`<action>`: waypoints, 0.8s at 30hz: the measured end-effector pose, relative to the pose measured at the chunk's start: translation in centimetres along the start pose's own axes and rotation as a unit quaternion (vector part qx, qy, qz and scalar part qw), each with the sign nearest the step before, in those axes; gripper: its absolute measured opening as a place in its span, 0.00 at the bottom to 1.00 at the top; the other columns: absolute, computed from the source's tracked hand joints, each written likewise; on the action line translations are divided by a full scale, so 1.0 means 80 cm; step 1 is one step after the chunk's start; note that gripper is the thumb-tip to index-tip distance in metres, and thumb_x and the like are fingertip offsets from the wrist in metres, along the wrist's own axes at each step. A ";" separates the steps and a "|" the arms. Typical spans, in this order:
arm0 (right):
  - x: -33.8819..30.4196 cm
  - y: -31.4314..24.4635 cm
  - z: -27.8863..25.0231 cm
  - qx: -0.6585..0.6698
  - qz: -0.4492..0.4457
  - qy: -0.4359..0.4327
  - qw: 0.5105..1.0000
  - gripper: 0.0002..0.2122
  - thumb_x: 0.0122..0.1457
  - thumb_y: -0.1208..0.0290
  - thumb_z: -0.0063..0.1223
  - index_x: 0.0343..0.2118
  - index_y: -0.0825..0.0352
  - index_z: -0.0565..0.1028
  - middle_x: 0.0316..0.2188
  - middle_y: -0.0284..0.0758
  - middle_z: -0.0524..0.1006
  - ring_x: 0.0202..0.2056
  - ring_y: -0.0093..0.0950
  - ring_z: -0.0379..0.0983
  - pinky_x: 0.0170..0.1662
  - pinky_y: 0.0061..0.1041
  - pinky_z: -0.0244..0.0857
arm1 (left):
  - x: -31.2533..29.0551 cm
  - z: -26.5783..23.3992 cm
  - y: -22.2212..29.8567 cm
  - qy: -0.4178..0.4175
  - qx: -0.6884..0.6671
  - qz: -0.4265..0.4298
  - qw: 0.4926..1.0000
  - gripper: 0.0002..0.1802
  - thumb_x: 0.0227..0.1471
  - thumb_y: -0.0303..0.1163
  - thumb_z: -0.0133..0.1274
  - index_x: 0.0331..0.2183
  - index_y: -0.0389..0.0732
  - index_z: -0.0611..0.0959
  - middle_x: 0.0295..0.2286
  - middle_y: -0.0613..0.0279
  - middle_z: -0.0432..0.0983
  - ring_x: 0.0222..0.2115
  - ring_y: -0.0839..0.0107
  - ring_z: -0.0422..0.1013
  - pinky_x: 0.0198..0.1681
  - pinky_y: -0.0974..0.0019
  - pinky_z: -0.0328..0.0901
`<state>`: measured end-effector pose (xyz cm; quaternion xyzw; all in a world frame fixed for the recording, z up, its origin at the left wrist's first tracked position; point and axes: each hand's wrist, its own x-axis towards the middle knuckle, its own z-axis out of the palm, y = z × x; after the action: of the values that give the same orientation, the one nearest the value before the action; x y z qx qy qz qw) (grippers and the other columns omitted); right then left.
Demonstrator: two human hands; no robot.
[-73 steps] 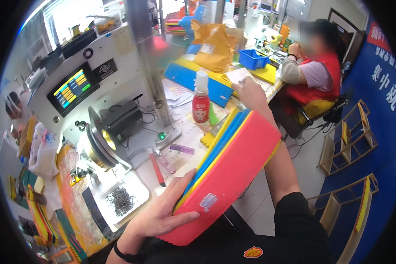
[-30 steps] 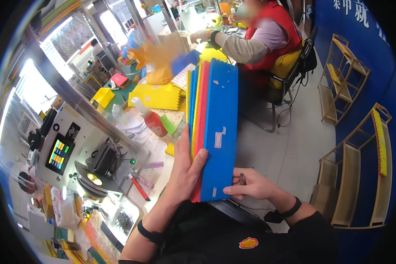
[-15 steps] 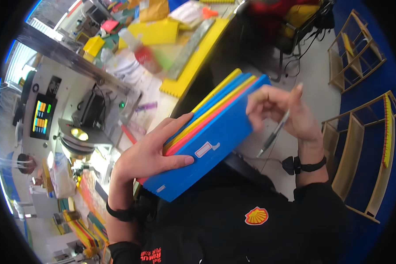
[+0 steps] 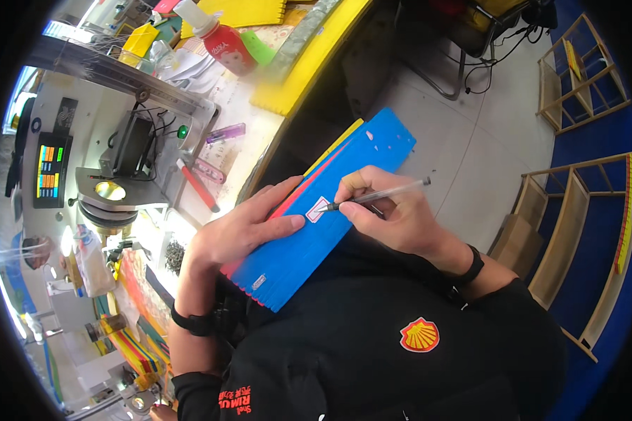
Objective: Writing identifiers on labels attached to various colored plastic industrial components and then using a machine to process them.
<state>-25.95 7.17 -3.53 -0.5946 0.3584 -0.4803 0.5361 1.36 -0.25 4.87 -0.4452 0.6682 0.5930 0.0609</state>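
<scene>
A stack of thin flat boards lies across my lap at a slant, with a blue board [image 4: 358,161] on top and red and yellow edges showing beneath it. My left hand [image 4: 242,228] grips the stack along its left side, thumb on the blue face and fingers round the edge. In my right hand [image 4: 397,214] is a clear-barrelled pen [image 4: 400,189], pinched between thumb and fingers. Its tip meets a small white label [image 4: 317,210] with a red border on the blue board. A smaller label [image 4: 259,282] sits near the board's lower end.
On the workbench to the left are a red bottle [image 4: 225,45] with a white cap, a red-handled tool [image 4: 198,186] and a purple item [image 4: 226,133]. A machine with a screen [image 4: 49,172] stands farther left. Wooden racks [image 4: 558,242] stand at right.
My right hand has come left from beyond the stack and brought the pen tip down to the label. The stack has turned, so its blue face shows more and its layered edge less.
</scene>
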 end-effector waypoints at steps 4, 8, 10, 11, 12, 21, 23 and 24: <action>0.015 0.019 0.023 -0.011 -0.131 0.066 0.989 0.05 0.62 0.80 0.63 0.40 0.70 0.81 0.29 0.30 0.81 0.27 0.17 0.76 0.34 0.20 0.71 | 0.001 0.001 0.007 0.003 0.016 -0.011 1.000 0.45 0.71 0.52 0.56 0.74 0.35 0.60 0.68 0.46 0.65 0.69 0.59 0.62 0.71 0.58 0.57; 0.015 0.002 0.014 -0.111 -0.126 0.046 0.985 0.05 0.60 0.81 0.64 0.39 0.68 0.82 0.27 0.30 0.82 0.22 0.16 0.72 0.27 0.19 0.67 | 0.002 0.000 -0.002 0.000 0.007 0.003 1.000 0.44 0.71 0.51 0.55 0.74 0.35 0.60 0.69 0.47 0.64 0.69 0.59 0.61 0.72 0.59 0.56; 0.012 0.007 0.014 -0.137 -0.133 0.065 0.979 0.05 0.59 0.81 0.65 0.38 0.67 0.83 0.29 0.30 0.83 0.20 0.14 0.70 0.23 0.18 0.63 | 0.004 -0.001 -0.008 -0.003 0.004 0.010 1.000 0.44 0.72 0.51 0.54 0.74 0.35 0.60 0.69 0.47 0.64 0.70 0.59 0.61 0.72 0.59 0.55; 0.012 0.006 0.015 -0.138 -0.133 0.064 0.979 0.05 0.59 0.81 0.65 0.38 0.67 0.83 0.29 0.30 0.83 0.20 0.14 0.70 0.23 0.18 0.63 | 0.005 -0.001 -0.010 -0.005 0.002 0.014 1.000 0.44 0.72 0.51 0.54 0.75 0.35 0.59 0.69 0.47 0.64 0.70 0.58 0.60 0.72 0.59 0.55; 0.011 0.006 0.016 -0.131 -0.134 0.063 0.980 0.05 0.59 0.81 0.65 0.38 0.67 0.83 0.29 0.30 0.83 0.21 0.15 0.71 0.23 0.18 0.64 | 0.005 0.000 -0.012 -0.007 0.000 0.018 1.000 0.44 0.72 0.51 0.54 0.75 0.35 0.59 0.69 0.47 0.63 0.70 0.58 0.60 0.73 0.59 0.54; 0.015 0.015 0.022 -0.117 -0.152 0.070 0.979 0.05 0.59 0.81 0.65 0.38 0.68 0.83 0.31 0.31 0.84 0.23 0.18 0.77 0.26 0.18 0.71 | 0.003 0.000 -0.005 -0.002 0.009 0.011 1.000 0.45 0.71 0.53 0.54 0.75 0.35 0.59 0.70 0.46 0.62 0.71 0.57 0.59 0.73 0.58 0.54; 0.015 0.014 0.022 -0.114 -0.154 0.074 0.979 0.05 0.59 0.81 0.65 0.38 0.68 0.83 0.31 0.31 0.85 0.23 0.19 0.78 0.26 0.18 0.71 | 0.002 0.000 -0.004 -0.001 0.011 0.006 1.000 0.45 0.71 0.53 0.54 0.75 0.35 0.59 0.70 0.46 0.62 0.71 0.57 0.59 0.73 0.58 0.54; 0.014 0.011 0.020 -0.118 -0.149 0.065 0.980 0.05 0.59 0.82 0.65 0.38 0.68 0.83 0.31 0.32 0.85 0.24 0.19 0.78 0.26 0.18 0.71 | 0.002 0.000 -0.003 0.000 0.014 0.002 1.000 0.45 0.71 0.53 0.54 0.75 0.35 0.59 0.70 0.46 0.62 0.71 0.57 0.59 0.73 0.58 0.54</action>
<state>-24.02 6.42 -4.10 -0.6678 0.3544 -0.5465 0.3603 1.43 -0.35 4.58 -0.4435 0.6768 0.5838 0.0658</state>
